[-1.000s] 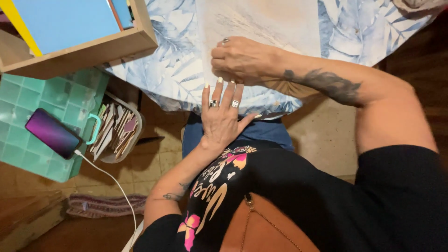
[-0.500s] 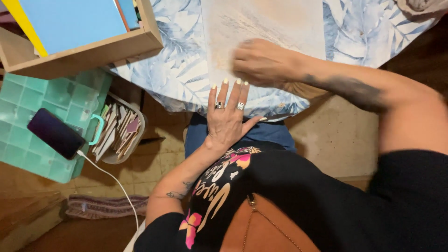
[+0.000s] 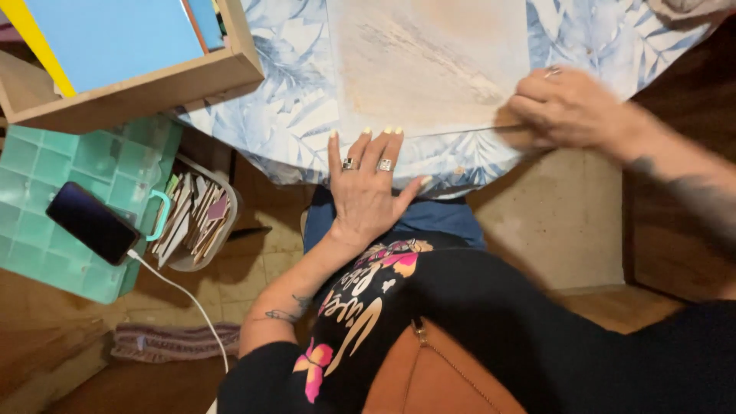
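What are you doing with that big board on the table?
A person is working on a pale, streaky painted board lying on a leaf-print tablecloth. The left hand lies flat at the board's near edge. The right hand, blurred and curled into a fist, is at the board's right edge.

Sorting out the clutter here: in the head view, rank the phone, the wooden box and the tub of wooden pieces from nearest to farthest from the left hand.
Left hand outward:
1. Tub of wooden pieces, just left of it, on the floor.
2. Wooden box, upper left.
3. Phone, far left, on the green case.
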